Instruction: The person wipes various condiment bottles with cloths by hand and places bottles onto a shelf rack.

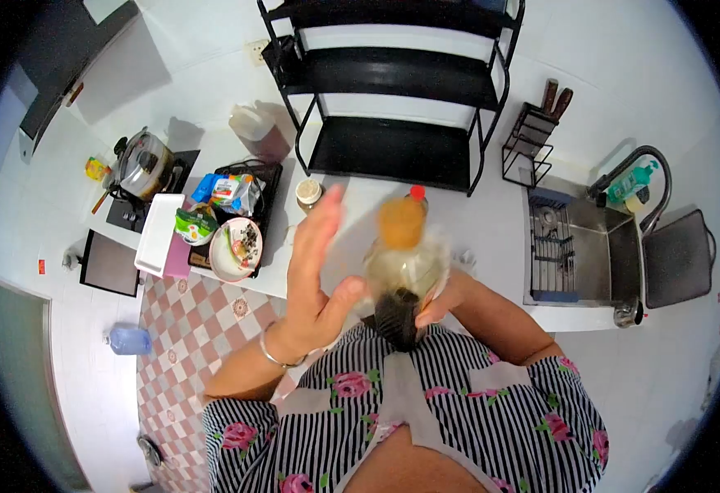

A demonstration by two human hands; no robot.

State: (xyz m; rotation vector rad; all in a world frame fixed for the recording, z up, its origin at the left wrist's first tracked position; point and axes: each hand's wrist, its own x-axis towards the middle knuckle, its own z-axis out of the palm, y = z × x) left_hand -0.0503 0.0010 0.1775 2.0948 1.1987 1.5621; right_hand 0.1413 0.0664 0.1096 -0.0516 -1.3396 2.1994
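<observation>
A clear, whitish container (408, 264), blurred by motion, is held up in front of my chest, with something dark at its lower end. My right hand (449, 297) grips its right side. A blurred orange-brown round thing (401, 223) shows at its top; whether it is a lid or stands behind cannot be told. To the left of the container my left hand (315, 271) is raised, fingers stretched up and thumb apart, holding nothing. Behind its fingertips a small jar with a pale lid (308, 193) stands on the counter (352, 215). A red cap (417, 192) shows beyond the container.
A black shelf rack (393, 152) stands at the back. Left are a bowl with food scraps (237, 249), packets (233, 193), a white box (161, 234), a jug (253, 123) and a pot (145, 164). Right are a knife holder (531, 135) and a sink (594, 246).
</observation>
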